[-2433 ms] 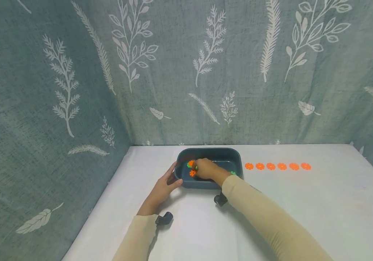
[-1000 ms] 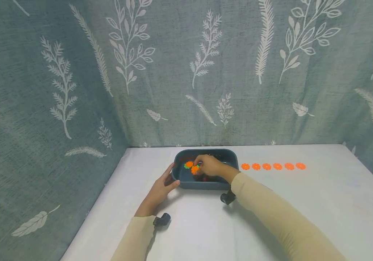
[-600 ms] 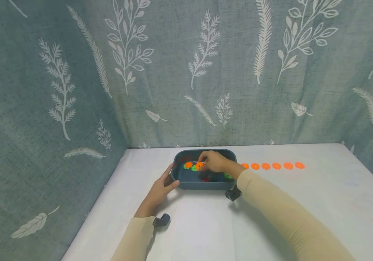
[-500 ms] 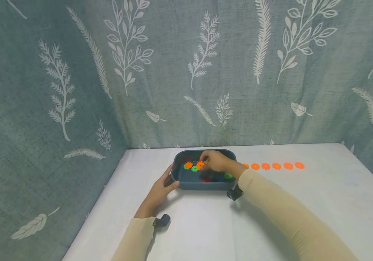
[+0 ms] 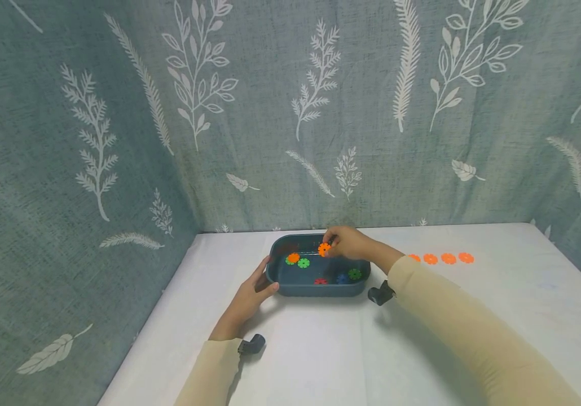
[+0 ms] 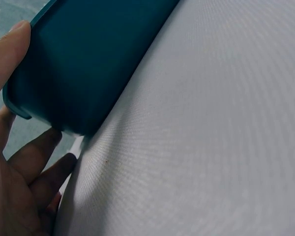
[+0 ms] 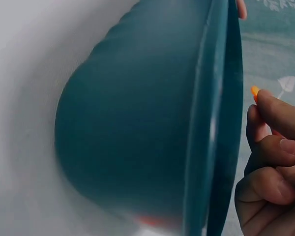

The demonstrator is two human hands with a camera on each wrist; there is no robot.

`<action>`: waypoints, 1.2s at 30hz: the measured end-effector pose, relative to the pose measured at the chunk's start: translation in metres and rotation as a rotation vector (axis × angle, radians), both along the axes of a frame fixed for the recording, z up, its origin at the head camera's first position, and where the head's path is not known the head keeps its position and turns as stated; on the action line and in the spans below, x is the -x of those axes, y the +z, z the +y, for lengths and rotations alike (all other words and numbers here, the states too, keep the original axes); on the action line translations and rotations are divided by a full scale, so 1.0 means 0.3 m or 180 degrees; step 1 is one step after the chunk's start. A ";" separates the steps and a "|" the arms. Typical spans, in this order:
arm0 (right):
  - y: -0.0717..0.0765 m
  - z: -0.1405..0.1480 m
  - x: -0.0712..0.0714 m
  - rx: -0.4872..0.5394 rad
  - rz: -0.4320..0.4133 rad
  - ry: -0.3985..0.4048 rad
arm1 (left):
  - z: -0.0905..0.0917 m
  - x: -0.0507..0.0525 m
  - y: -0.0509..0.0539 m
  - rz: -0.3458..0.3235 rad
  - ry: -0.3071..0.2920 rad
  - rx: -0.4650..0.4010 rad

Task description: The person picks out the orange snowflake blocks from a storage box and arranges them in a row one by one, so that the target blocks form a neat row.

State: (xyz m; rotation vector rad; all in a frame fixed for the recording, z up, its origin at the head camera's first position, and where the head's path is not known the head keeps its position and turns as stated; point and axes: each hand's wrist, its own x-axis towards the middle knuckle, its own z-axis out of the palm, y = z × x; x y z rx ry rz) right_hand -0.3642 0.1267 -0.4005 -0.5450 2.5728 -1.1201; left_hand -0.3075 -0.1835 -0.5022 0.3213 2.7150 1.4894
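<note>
My right hand [image 5: 348, 242] pinches an orange flower-shaped disc [image 5: 324, 250] between thumb and fingertips, above the back of a dark teal tray [image 5: 316, 290]. In the right wrist view only an edge of that disc [image 7: 254, 91] shows past the thumb. My left hand [image 5: 247, 299] holds the tray's left near corner, thumb on the near side and fingers along the left end. Inside the tray lie an orange disc [image 5: 294, 257] overlapping a green one, another green disc [image 5: 303, 263], a red disc [image 5: 320, 281], a blue disc [image 5: 342, 278] and a darker green disc [image 5: 355, 274].
Right of the tray, a row of several orange discs [image 5: 448, 258] lies on the white tabletop [image 5: 316, 349]. My right forearm hides part of this row. Leaf-patterned grey-green cloth [image 5: 270, 113] stands behind the table and along its left side.
My right hand took an orange disc at the tray's left part, then lifted it and moved right and back, uncovering the green, red and blue discs. My left hand stays at the tray's corner.
</note>
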 end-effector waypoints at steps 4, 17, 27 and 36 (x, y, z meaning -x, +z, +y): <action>0.007 0.030 -0.008 0.0007 0.0002 0.0021 | -0.005 0.002 -0.002 0.0008 -0.0004 0.0027; 0.010 0.168 -0.050 0.0053 -0.0065 -0.0141 | -0.001 -0.003 0.006 -0.0019 0.0024 0.0043; -0.025 0.259 -0.066 0.0281 -0.0243 -0.0297 | -0.003 -0.009 0.002 -0.0016 -0.0006 0.0032; -0.010 0.346 -0.086 0.0333 -0.0247 -0.0482 | 0.001 -0.004 0.000 0.0007 0.0025 0.0011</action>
